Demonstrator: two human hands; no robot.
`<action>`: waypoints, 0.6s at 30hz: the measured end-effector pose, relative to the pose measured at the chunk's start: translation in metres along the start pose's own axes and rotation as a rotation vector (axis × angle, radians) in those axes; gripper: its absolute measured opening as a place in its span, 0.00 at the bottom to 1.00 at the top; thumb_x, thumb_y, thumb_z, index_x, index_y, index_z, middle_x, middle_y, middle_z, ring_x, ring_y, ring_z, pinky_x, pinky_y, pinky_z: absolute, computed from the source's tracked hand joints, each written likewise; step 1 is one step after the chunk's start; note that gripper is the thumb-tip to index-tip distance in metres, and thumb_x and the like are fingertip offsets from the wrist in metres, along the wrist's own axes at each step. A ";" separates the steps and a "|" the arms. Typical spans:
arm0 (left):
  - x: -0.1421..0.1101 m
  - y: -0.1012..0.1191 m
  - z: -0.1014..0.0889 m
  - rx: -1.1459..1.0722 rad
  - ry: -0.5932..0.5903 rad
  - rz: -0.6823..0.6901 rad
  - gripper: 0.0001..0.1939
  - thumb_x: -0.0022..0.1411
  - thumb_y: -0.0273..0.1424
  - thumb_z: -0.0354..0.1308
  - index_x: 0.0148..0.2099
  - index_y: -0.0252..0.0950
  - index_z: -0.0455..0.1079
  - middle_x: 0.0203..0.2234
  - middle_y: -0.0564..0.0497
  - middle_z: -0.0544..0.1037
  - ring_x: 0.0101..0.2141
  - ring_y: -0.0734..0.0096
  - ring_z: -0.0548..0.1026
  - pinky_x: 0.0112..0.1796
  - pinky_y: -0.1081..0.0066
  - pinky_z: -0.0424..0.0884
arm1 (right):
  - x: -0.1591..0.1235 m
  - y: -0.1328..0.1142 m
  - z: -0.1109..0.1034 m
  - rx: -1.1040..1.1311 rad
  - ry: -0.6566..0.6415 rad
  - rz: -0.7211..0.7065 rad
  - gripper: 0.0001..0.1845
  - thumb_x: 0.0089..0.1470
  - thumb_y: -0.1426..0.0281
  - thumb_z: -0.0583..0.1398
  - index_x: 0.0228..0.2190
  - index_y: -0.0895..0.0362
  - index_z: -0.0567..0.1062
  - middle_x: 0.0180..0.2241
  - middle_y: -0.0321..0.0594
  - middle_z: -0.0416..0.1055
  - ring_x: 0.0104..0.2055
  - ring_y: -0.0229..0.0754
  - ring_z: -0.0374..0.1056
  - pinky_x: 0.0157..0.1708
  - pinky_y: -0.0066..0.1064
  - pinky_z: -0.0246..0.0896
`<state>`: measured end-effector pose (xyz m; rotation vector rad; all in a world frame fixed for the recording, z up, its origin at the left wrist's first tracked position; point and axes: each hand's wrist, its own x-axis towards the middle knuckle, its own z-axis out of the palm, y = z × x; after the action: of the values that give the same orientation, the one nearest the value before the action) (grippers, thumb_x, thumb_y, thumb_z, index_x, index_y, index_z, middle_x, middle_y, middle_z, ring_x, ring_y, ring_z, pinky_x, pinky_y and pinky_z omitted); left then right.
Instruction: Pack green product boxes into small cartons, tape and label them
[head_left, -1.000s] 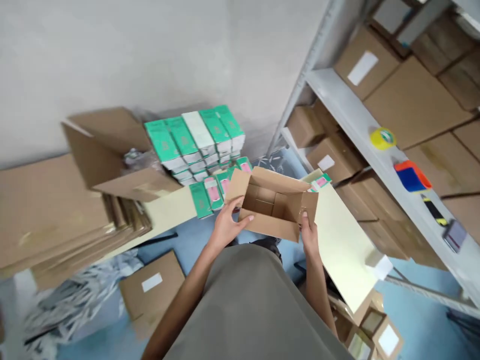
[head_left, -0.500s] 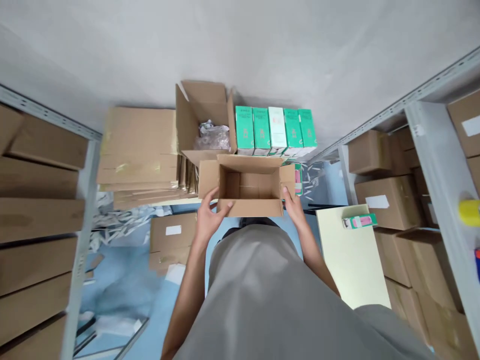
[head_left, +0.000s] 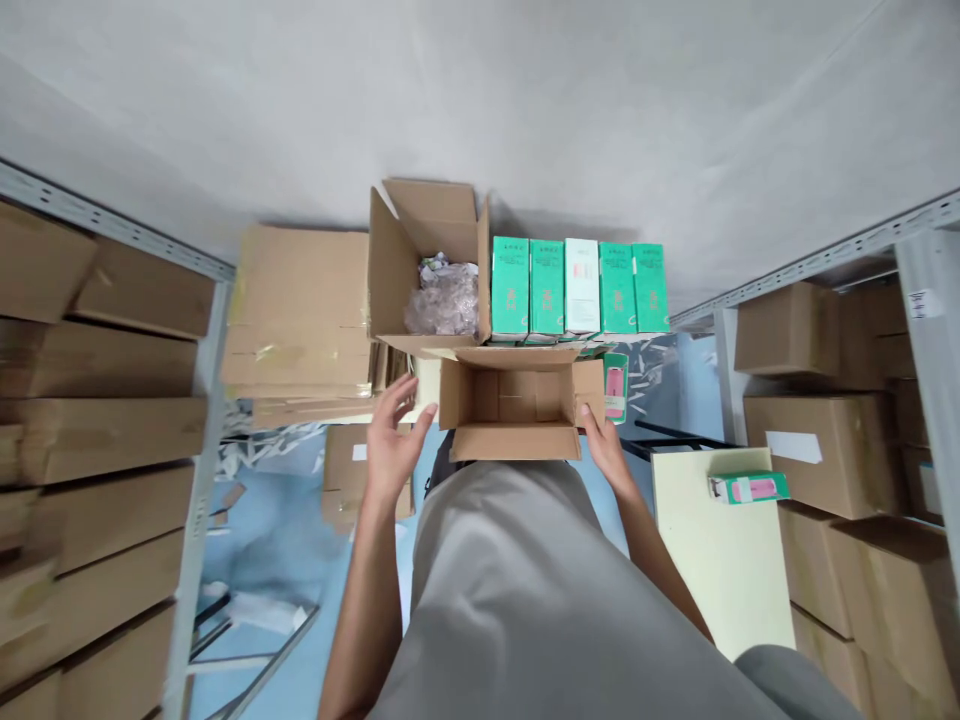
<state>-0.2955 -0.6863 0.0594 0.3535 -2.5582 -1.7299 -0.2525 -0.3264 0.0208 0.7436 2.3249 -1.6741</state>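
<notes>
An open cardboard box stands at the near edge of the table, its flaps folded outward and no contents visible inside. My right hand grips the right flap, thumb on top and fingers mostly hidden beneath. Left of the box, my left hand is in the air with fingers spread, apart from the cardboard. Just behind the right flap lies a green package with a pink item, partly covered.
Beyond stand several green boxes, a white box and a larger open carton holding bubble wrap. Flattened cardboard is stacked left. Carton-filled shelves flank both sides. A pale board at right bears another green package.
My left hand has let go of the box's left side and moved left, opening. My right hand stays on the right flap. The view has shifted, and the front flap now leans outward more.
</notes>
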 end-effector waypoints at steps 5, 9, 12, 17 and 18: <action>0.090 0.026 -0.013 0.069 -0.070 0.195 0.26 0.74 0.48 0.66 0.66 0.41 0.78 0.60 0.42 0.81 0.60 0.50 0.81 0.66 0.51 0.75 | -0.011 -0.017 0.011 -0.005 0.070 0.013 0.49 0.61 0.29 0.59 0.62 0.56 0.83 0.66 0.55 0.79 0.75 0.61 0.70 0.77 0.54 0.61; 0.188 0.026 0.016 0.350 -0.327 0.249 0.30 0.70 0.39 0.68 0.70 0.36 0.75 0.61 0.37 0.80 0.59 0.43 0.81 0.66 0.49 0.73 | -0.022 -0.030 0.023 -0.021 0.134 0.060 0.51 0.58 0.27 0.60 0.59 0.57 0.85 0.63 0.57 0.81 0.70 0.65 0.75 0.74 0.56 0.66; 0.247 0.030 0.056 0.721 -0.638 0.210 0.48 0.64 0.34 0.73 0.81 0.38 0.61 0.69 0.32 0.75 0.65 0.38 0.78 0.66 0.51 0.71 | -0.031 -0.038 0.031 -0.059 0.173 0.108 0.52 0.59 0.27 0.59 0.58 0.58 0.85 0.60 0.58 0.84 0.69 0.67 0.76 0.73 0.57 0.67; 0.281 0.040 0.114 1.020 -0.960 0.149 0.57 0.50 0.33 0.79 0.80 0.34 0.64 0.65 0.28 0.79 0.63 0.31 0.78 0.60 0.51 0.75 | -0.042 -0.044 0.041 -0.090 0.226 0.190 0.53 0.59 0.27 0.57 0.56 0.60 0.86 0.58 0.59 0.84 0.65 0.69 0.79 0.67 0.56 0.73; 0.281 0.040 0.121 0.991 -0.958 0.167 0.51 0.50 0.32 0.78 0.75 0.31 0.70 0.62 0.27 0.82 0.61 0.30 0.79 0.59 0.49 0.76 | -0.043 -0.045 0.043 -0.096 0.234 0.190 0.53 0.59 0.27 0.56 0.55 0.60 0.86 0.57 0.59 0.85 0.64 0.69 0.80 0.66 0.57 0.74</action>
<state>-0.5945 -0.6198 0.0221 -0.8891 -3.7502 -0.4196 -0.2437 -0.3896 0.0613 1.1548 2.3752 -1.4530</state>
